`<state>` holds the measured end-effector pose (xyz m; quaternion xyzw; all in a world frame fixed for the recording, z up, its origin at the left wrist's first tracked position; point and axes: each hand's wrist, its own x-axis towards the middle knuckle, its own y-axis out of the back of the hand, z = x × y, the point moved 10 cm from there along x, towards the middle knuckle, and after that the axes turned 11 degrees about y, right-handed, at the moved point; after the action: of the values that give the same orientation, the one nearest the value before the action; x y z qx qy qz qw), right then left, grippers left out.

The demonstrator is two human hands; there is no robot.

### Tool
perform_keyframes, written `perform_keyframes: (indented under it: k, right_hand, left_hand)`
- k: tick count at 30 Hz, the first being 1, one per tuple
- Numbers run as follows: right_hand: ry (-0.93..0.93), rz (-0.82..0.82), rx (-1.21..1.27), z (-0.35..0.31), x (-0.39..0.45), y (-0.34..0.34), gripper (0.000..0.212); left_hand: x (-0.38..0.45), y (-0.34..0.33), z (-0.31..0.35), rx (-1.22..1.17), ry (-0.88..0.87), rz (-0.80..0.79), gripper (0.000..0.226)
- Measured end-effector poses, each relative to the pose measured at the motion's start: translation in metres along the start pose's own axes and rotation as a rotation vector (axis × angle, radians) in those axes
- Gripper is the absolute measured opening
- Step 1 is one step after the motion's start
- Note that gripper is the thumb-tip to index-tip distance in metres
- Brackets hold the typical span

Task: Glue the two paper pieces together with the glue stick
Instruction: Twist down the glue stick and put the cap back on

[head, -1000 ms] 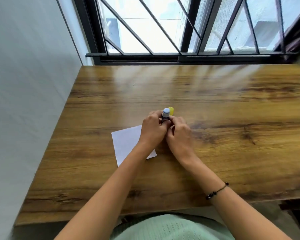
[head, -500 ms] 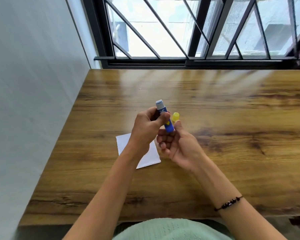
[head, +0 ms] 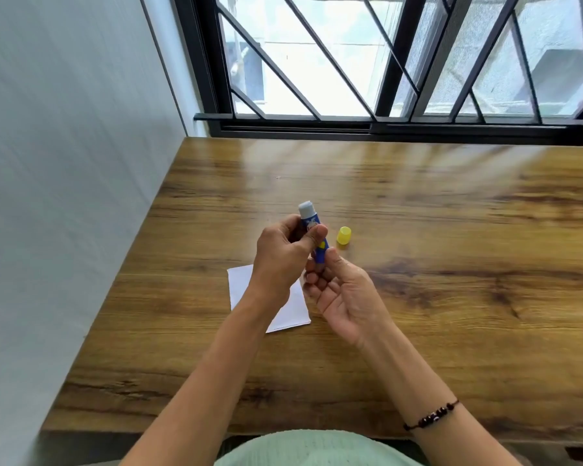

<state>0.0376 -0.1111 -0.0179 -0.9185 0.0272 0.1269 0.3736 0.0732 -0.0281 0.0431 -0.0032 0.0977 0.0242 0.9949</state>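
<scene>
A blue glue stick (head: 312,227) with its pale tip uncovered is held tilted above the wooden table (head: 418,264). My left hand (head: 283,260) grips its barrel between thumb and fingers. My right hand (head: 340,294), palm up, pinches the stick's lower end with thumb and fingertips. The yellow cap (head: 344,235) lies on the table just right of the stick. White paper (head: 293,311) lies flat under my left wrist, partly hidden; I cannot tell how many pieces it is.
A pale wall (head: 64,196) runs along the table's left edge. A barred window (head: 384,62) stands behind the far edge. Bare wood stretches to the right of my hands. A beaded bracelet (head: 431,417) circles my right wrist.
Both hands lifted the glue stick off the table and tilted it. The yellow cap now lies apart on the table. My right hand turned palm up under the stick.
</scene>
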Motion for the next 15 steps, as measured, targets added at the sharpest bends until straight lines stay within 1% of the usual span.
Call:
perform_keyframes:
  k: [3, 5, 6, 9, 15]
  right_hand:
    - [-0.126, -0.029, -0.002, 0.01, -0.003, -0.002, 0.057]
    - [-0.192, -0.03, -0.021, 0.016, -0.003, -0.001, 0.069]
    - [-0.211, -0.031, -0.034, 0.018, -0.004, -0.002, 0.068]
    - [-0.227, -0.035, -0.016, 0.019, -0.004, -0.005, 0.051]
    - [-0.108, 0.024, 0.073, 0.015, 0.002, -0.003, 0.029]
  left_hand:
    - [0.0, 0.001, -0.001, 0.0, 0.001, 0.002, 0.014]
    - [0.0, 0.003, -0.002, 0.002, -0.004, 0.014, 0.016]
    - [0.0, 0.004, -0.002, 0.008, -0.009, 0.02, 0.016]
    - [0.002, 0.007, -0.002, 0.026, -0.018, 0.026, 0.016]
    - [0.003, 0.011, -0.003, 0.018, -0.007, 0.022, 0.014]
